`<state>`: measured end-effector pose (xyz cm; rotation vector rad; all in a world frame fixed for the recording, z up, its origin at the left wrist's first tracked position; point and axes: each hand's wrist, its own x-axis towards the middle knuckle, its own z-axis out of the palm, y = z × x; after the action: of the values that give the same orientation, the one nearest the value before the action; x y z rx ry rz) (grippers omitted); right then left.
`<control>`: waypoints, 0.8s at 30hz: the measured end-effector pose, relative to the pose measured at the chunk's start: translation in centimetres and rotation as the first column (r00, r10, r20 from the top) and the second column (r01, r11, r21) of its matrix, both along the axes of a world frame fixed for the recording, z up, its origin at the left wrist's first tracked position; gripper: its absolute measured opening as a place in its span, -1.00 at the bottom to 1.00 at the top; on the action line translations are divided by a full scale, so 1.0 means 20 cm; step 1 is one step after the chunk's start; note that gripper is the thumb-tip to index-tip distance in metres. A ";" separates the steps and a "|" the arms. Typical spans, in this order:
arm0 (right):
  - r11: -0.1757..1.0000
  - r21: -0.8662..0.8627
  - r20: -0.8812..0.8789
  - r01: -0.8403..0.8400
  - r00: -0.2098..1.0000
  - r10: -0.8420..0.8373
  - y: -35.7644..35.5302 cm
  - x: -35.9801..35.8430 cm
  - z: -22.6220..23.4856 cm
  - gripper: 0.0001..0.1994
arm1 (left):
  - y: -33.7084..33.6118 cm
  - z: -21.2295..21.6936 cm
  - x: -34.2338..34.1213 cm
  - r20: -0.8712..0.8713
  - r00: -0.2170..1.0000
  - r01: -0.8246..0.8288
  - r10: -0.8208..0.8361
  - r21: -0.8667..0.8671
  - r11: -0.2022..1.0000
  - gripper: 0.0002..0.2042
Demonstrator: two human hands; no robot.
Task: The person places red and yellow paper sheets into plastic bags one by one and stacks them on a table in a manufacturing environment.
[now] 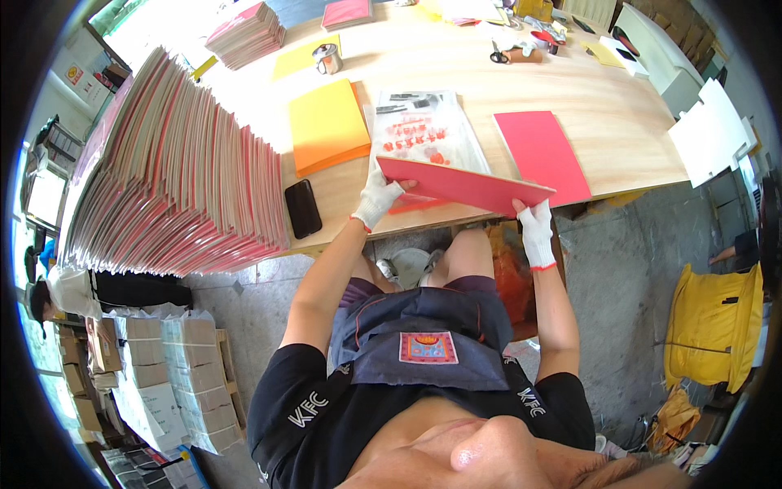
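Both my hands wear white gloves that leave fingertips bare. A flat red paper stack (pixel 464 186) is held tilted at the table's near edge. My left hand (pixel 380 199) is closed on its left end, thumb on the near face. At the other end my right hand (pixel 535 231) grips the lower right corner. Behind it lie clear plastic bags (pixel 428 126) with red print, partly covered by the held stack. To the right rests another red paper stack (pixel 544 155). Orange-yellow sheets (pixel 327 126) lie left of the bags, above a black phone (pixel 303 209).
A tall leaning pile of bagged red stacks (pixel 175 175) fills the table's left side. Farther back are a metal can (pixel 327 59), a smaller red pile (pixel 246 37) and a tape roll (pixel 521 55). Wrapped bundles (pixel 195 359) stand on the floor at left, a yellow sack (pixel 713 326) at right.
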<state>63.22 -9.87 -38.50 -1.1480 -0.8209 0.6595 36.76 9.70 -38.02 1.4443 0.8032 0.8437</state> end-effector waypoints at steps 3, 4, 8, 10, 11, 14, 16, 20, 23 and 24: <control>0.999 0.054 0.075 -0.005 0.997 0.001 -0.07 -0.03 0.07 -0.47 | 0.00 -0.03 0.00 -0.036 0.997 -0.068 0.072 0.115 0.991 -0.63; 0.995 -0.087 0.163 0.045 0.986 -0.030 -0.09 -0.03 0.06 -0.52 | 0.01 -0.04 0.02 -0.147 0.985 -0.075 0.095 0.137 0.988 -0.64; 0.899 -0.403 0.465 0.169 0.884 0.042 -0.22 0.03 0.00 -0.63 | -0.01 0.03 0.09 -0.199 0.979 0.021 0.054 0.354 0.935 -0.50; 0.867 -0.494 0.170 -0.063 0.971 0.167 -0.32 0.11 0.03 -0.65 | -0.11 0.21 0.07 -0.207 0.972 -0.006 0.112 0.453 0.891 -0.56; 0.866 -0.463 0.000 -0.188 0.977 0.212 -0.36 0.14 0.04 -0.64 | -0.10 0.22 0.05 -0.336 0.940 0.066 0.062 0.357 0.932 -0.59; 0.922 -0.160 -0.449 -0.353 0.858 0.250 -0.49 0.10 0.08 -0.54 | -0.03 0.15 0.00 -0.702 0.711 0.283 0.047 0.346 0.895 -0.59; 0.895 -0.199 -0.505 -0.399 0.824 0.255 -0.58 0.10 0.04 -0.52 | -0.07 0.07 -0.03 -0.830 0.516 0.470 0.210 0.480 0.741 -0.56; 0.884 -0.212 -0.623 -0.416 0.754 0.206 -0.65 -0.03 0.05 -0.54 | -0.02 -0.12 -0.07 -0.802 0.496 0.499 0.334 0.578 0.646 -0.59; 0.930 -0.212 -0.664 -0.302 0.742 0.089 -0.70 -0.06 -0.11 -0.53 | 0.01 -0.16 -0.09 -0.754 0.566 0.450 0.333 0.621 0.641 -0.70; 0.935 -0.212 -0.661 -0.283 0.747 0.077 -0.71 -0.07 -0.13 -0.53 | -0.03 -0.10 -0.09 -0.727 0.601 0.452 0.331 0.651 0.610 -0.72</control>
<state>61.86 -24.14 -41.02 -1.0055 -0.2326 1.2972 34.90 9.05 -39.95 2.8093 1.0713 0.4118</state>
